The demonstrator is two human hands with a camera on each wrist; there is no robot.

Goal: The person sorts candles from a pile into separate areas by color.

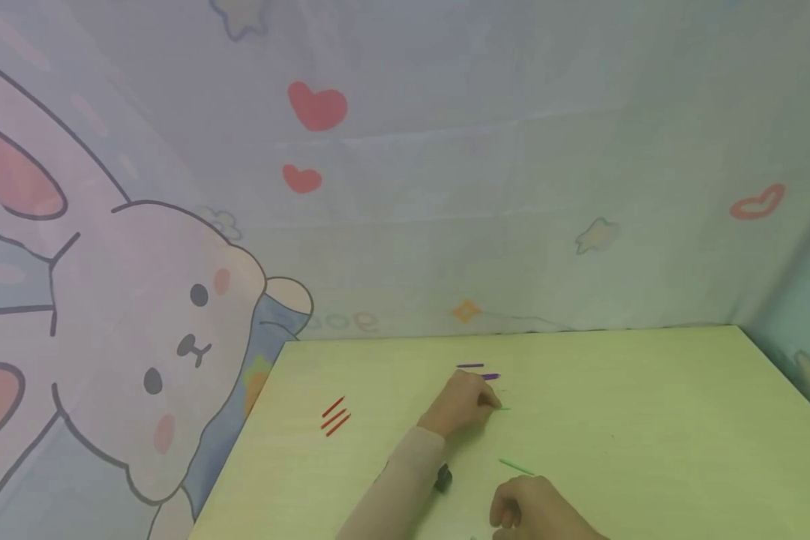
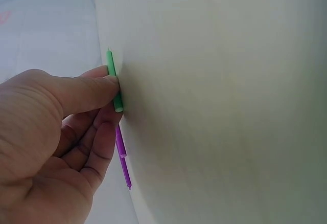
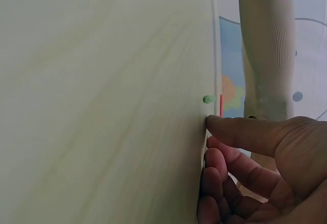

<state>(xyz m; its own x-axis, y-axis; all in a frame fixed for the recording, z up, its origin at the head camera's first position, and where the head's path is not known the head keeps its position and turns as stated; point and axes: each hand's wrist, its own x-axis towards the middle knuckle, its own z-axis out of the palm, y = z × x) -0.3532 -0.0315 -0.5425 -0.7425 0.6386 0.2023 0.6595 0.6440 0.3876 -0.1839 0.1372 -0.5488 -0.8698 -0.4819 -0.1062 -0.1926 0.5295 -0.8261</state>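
Note:
My left hand [image 1: 462,405] pinches a thin green stick with a fine tip [image 2: 110,63] between thumb and fingers, low over the table. Two purple sticks lie by that hand: one [image 1: 491,376] just beyond the fingers, the other [image 1: 470,365] a little farther back. My right hand [image 1: 543,510] rests near the table's front with loosely curled fingers and nothing seen in them. Another green stick [image 1: 516,466] lies just beyond it; in the right wrist view the end of a green stick [image 3: 207,99] shows past the thumb.
Three red sticks [image 1: 336,416] lie side by side on the left of the pale table [image 1: 648,420]. A small dark object [image 1: 443,478] shows beside the left forearm. At the front edge of the view a bit of green [image 1: 473,538] appears. A printed cloth [image 1: 445,187] hangs behind the table.

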